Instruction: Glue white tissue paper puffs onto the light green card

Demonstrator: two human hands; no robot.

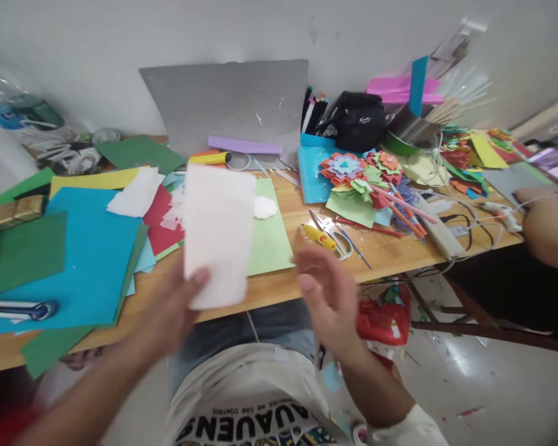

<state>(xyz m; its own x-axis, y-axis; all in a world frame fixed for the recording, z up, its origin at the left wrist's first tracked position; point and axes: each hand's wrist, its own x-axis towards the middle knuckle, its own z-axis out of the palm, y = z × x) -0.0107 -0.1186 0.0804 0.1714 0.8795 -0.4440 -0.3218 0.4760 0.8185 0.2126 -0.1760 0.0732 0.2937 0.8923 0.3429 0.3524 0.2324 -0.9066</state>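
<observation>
A white sheet of paper stands raised over the table's front edge, pinched at its lower left by my left hand; the thumb lies across its face. My right hand hovers to the right of the sheet, fingers curved and apart, with nothing in it. Behind the sheet lies a light green sheet bearing a small white cut-out shape. Just beyond my right hand are scissors and a yellow glue bottle or similar yellow tool. Both hands are a little blurred.
Blue card and green sheets cover the left side, with a blue-and-white tool on them. Layered paper flowers, a black pouch and a power strip are at right. Another person's arm rests at far right. A grey board leans on the wall.
</observation>
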